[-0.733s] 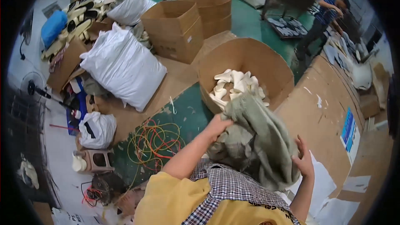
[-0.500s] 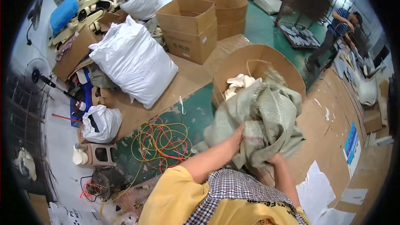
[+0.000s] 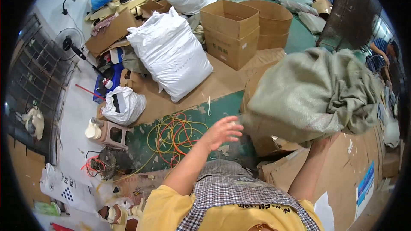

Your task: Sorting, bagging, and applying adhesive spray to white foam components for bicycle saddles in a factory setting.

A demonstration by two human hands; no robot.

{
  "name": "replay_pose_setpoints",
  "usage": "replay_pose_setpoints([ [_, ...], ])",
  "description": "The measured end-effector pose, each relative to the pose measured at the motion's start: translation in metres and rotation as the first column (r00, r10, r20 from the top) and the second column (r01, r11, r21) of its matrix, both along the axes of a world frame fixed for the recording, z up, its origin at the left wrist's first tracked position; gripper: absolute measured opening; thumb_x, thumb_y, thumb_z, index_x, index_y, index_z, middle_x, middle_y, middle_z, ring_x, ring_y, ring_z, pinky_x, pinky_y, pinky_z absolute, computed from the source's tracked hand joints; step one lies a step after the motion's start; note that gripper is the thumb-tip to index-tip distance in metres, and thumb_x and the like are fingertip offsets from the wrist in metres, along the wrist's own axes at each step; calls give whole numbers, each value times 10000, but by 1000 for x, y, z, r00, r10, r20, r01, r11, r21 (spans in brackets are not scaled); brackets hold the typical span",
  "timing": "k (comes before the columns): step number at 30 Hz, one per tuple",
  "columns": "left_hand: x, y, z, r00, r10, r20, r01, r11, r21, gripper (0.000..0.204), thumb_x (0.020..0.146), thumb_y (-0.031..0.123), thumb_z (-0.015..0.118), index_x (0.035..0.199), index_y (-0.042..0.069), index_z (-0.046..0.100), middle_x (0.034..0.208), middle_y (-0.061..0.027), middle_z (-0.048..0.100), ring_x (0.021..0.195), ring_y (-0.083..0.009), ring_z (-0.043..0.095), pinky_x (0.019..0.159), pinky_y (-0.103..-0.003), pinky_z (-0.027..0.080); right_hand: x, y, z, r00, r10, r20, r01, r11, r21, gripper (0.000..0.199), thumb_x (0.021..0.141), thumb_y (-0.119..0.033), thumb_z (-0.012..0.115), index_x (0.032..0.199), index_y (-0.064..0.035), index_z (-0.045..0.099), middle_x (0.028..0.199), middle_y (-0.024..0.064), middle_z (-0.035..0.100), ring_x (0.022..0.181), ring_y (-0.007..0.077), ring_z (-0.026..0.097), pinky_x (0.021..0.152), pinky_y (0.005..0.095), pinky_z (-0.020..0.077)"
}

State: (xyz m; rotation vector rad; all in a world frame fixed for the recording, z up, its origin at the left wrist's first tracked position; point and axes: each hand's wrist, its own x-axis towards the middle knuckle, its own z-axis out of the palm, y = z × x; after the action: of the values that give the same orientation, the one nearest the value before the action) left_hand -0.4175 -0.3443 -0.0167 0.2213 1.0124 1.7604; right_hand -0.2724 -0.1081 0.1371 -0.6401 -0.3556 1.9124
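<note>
A crumpled grey-green woven sack (image 3: 295, 94) is raised in front of me on the right. My right hand (image 3: 329, 138) holds it from below at its near edge, with the fingers mostly hidden under the cloth. To the left of the sack, my left hand (image 3: 223, 133) is open and empty, its fingers spread, apart from the cloth. Behind the sack is a round cardboard drum (image 3: 251, 90), largely covered by it, so its contents are hidden.
A full white sack (image 3: 171, 55) leans at the left, near a square carton (image 3: 229, 38) and another round drum (image 3: 274, 23). Tangled orange and yellow hose (image 3: 171, 139) lies on the green floor. A plastic stool (image 3: 113, 133) stands left. Another person (image 3: 381, 55) bends at the far right.
The sack has been lifted and swung to the right, now hiding most of the drum. My left hand has let go of it and moved left. The view has shifted.
</note>
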Motion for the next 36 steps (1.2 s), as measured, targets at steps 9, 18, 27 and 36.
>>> replay_pose_setpoints([
  [9,-2,40,-56,952,167,257,-222,954,201,631,824,373,608,1333,88,369,1313,-233,401,1155,-360,444,984,-418,367,-22,-48,-165,641,760,106,-765,645,6,499,913,-306,492,1331,-64,367,1273,63,457,1122,218,448,952,327,381],
  [18,-90,22,-86,967,-4,-255,-12,998,-62,622,803,361,620,1312,80,398,1311,-226,406,1170,-360,427,987,-427,358,-132,-32,-286,212,904,372,-872,347,-345,396,868,-192,535,1221,-20,483,1135,136,568,944,247,583,752,362,505],
  [27,-269,0,-118,622,-138,-771,-39,978,-207,613,782,349,631,1290,73,427,1310,-218,410,1185,-360,411,989,-436,349,-305,14,-329,307,782,542,-921,389,-39,436,770,-74,631,1174,-6,483,987,62,599,852,125,575,716,267,469],
  [36,-381,5,-150,245,-310,-919,-220,905,-364,605,761,337,642,1269,65,456,1309,-211,415,1200,-359,394,992,-446,340,-466,10,-320,123,659,742,-975,-58,213,680,828,-236,636,1368,-59,263,1278,126,440,1075,218,516,851,351,466],
])
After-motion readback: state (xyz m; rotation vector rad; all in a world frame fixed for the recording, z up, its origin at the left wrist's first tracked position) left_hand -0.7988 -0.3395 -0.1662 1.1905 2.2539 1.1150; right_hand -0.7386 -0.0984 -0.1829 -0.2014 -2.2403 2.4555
